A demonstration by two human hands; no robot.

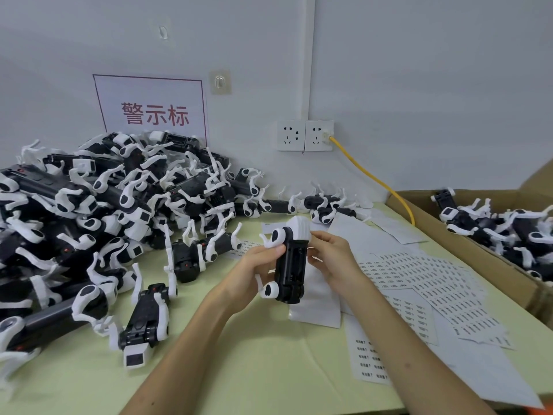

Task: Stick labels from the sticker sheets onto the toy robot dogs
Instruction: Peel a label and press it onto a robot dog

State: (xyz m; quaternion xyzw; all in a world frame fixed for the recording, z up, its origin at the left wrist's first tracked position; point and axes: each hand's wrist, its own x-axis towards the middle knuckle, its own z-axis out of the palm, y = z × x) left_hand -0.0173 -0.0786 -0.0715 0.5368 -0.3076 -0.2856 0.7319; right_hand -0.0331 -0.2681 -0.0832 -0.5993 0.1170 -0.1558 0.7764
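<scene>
Heaped far left on the pale green surface (269,369): unlabelled toy robot dogs (98,211), glossy black bodies, white legs. Centre, one toy dog (288,265) held belly-up, presumably baring flat plastic for a label; left hand (254,274) clasped round it, right hand (329,256) pinching its side. Right: matte sticker sheets (434,283), overlapping within reach; cardboard box (490,235) with more dogs.

Setting identified as a small assembly or packing workshop. A large pile of identical toy robot dogs (98,211) is heaped on the desk (254,363) below a red-lettered wall sign (152,107); right of the pile, sticker sheets (428,283) and a dog-filled cardboard box (466,247) are seen.
</scene>
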